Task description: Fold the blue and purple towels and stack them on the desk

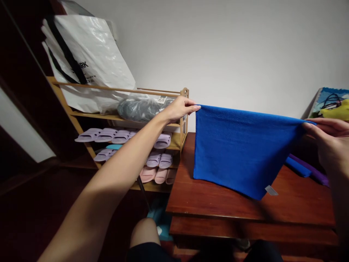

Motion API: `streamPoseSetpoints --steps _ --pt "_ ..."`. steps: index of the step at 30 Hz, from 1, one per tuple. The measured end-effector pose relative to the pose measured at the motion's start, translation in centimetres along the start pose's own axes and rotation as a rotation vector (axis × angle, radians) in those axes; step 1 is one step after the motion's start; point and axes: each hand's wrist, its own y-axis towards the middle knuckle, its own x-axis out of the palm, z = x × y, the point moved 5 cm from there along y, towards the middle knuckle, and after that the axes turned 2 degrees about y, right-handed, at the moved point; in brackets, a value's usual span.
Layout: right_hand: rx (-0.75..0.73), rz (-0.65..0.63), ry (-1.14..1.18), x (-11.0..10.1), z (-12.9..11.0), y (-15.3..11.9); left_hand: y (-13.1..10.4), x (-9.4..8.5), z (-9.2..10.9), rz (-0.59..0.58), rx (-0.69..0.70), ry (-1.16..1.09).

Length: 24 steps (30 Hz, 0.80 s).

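A blue cloth hangs stretched between my two hands above a reddish-brown wooden table. My left hand pinches its upper left corner between thumb and fingers. At the upper right corner, my right hand grips the cloth the same way. The top edge runs nearly straight and slopes slightly down to the right. A small white tag sticks out near the lower right corner. The cloth's lower edge hangs in front of the tabletop; whether it touches the wood I cannot tell.
Rolled blue and purple cloths lie on the wooden table at right. Behind them stands a colourful picture or bag. At left, a wooden shoe rack holds lilac slippers, pink slippers and a large white bag.
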Motion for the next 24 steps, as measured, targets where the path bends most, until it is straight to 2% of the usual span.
streamPoseSetpoints --steps 6,13,18,24 --pt "0.102 -0.061 0.151 0.18 0.18 0.13 0.11 -0.01 0.86 0.039 0.063 0.038" --pt "0.29 -0.098 0.064 0.43 0.69 -0.33 0.12 0.07 0.23 0.058 0.065 0.078" --pt "0.275 -0.115 0.079 0.65 0.31 -0.41 -0.07 -0.13 0.56 0.062 0.071 0.087" --pt "0.21 -0.171 -0.064 0.93 -0.15 -0.23 -0.21 -0.76 0.68 0.073 0.068 0.08"
